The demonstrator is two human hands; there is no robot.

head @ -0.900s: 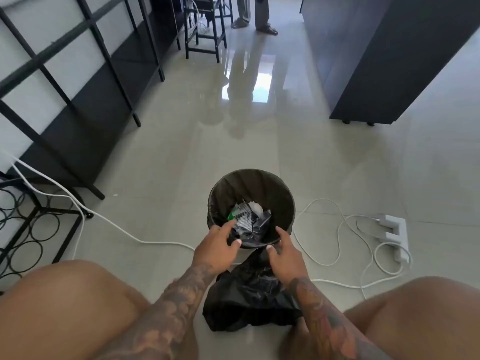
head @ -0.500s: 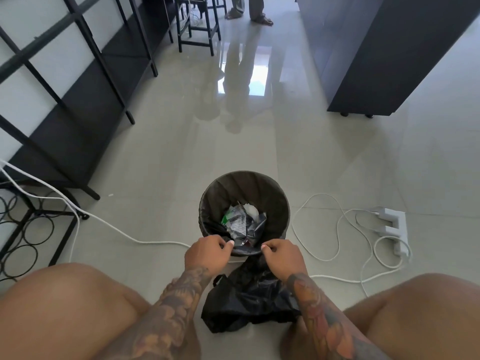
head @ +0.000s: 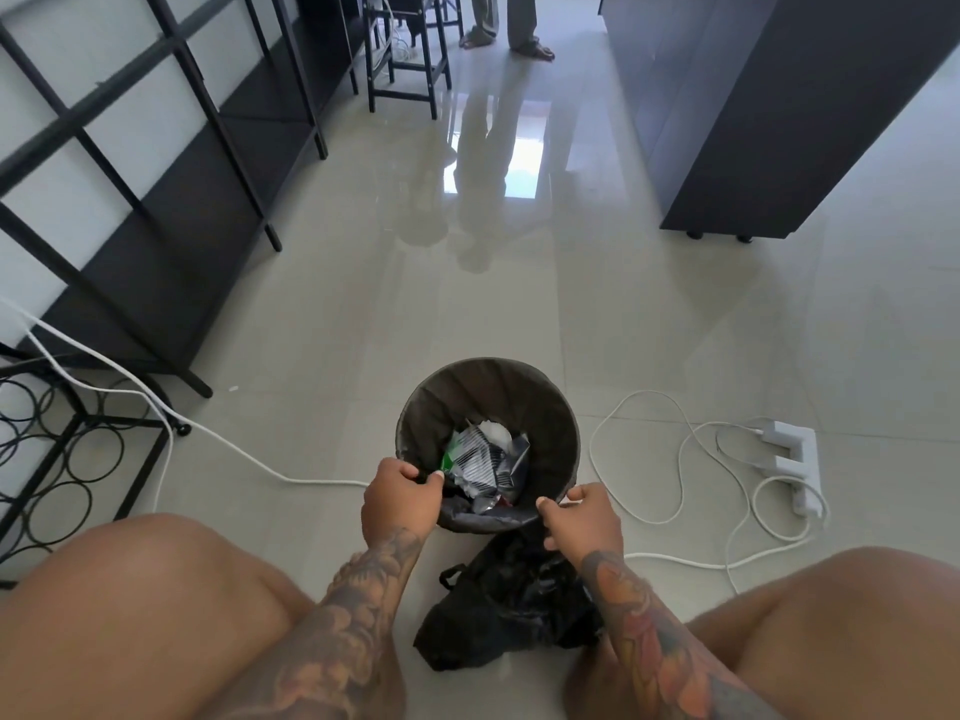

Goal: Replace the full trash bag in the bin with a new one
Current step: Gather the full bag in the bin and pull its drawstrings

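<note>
We crouch over the round bin (head: 563,449) on the tiled floor (head: 363,330); its dark liner bag (head: 483,392) holds crumpled wrappers (head: 483,459) and paper. Our left hand (head: 400,504) and right hand (head: 584,519) each pinch the liner's near rim. A loose black bag (head: 498,610) lies on the floor just before the bin, between our knees.

This looks like a home, a living or dining area. The floor (head: 649,314) is glossy pale tile that mirrors a bright doorway. A black open shelf (head: 156,189) lines the left wall, with a wire wine rack (head: 62,454) beside it. A dark cabinet (head: 779,111) stands on the right, a black stool (head: 405,59) farther back. A white power strip (head: 795,459) and cable (head: 675,459) lie loose near a small bin (head: 563,449).
</note>
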